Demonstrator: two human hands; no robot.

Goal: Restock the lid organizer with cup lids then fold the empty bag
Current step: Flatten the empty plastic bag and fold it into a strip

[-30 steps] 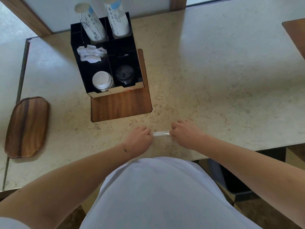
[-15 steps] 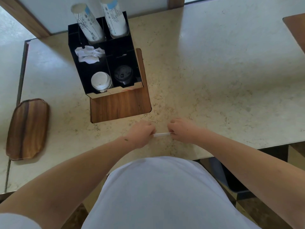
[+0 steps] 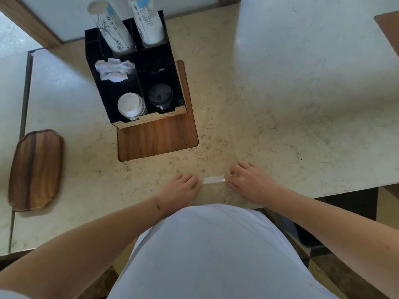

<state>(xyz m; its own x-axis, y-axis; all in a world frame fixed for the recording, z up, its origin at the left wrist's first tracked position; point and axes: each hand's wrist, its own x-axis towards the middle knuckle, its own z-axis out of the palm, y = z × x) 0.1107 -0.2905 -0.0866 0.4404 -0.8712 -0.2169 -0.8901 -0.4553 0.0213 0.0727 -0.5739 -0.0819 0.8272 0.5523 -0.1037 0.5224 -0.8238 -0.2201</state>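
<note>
The empty clear bag (image 3: 214, 180) lies folded into a narrow strip on the stone counter near its front edge. My left hand (image 3: 180, 188) pinches its left end and my right hand (image 3: 248, 182) pinches its right end, both resting on the counter. The black lid organizer (image 3: 133, 67) stands at the back left. Its front left compartment holds a stack of white lids (image 3: 130, 105), and the front right one holds black lids (image 3: 160, 97). A crumpled white napkin (image 3: 115, 69) fills a middle compartment.
Two stacks of paper cups (image 3: 112, 24) rise from the organizer's rear slots. The organizer stands on a wooden board (image 3: 157, 139). A wooden tray (image 3: 35, 169) lies at the left. Another wooden piece (image 3: 388, 26) shows at the far right edge.
Both hands stayed on the bag strip and shifted only slightly; the strip looks a little longer between them. The camera moved a bit.
</note>
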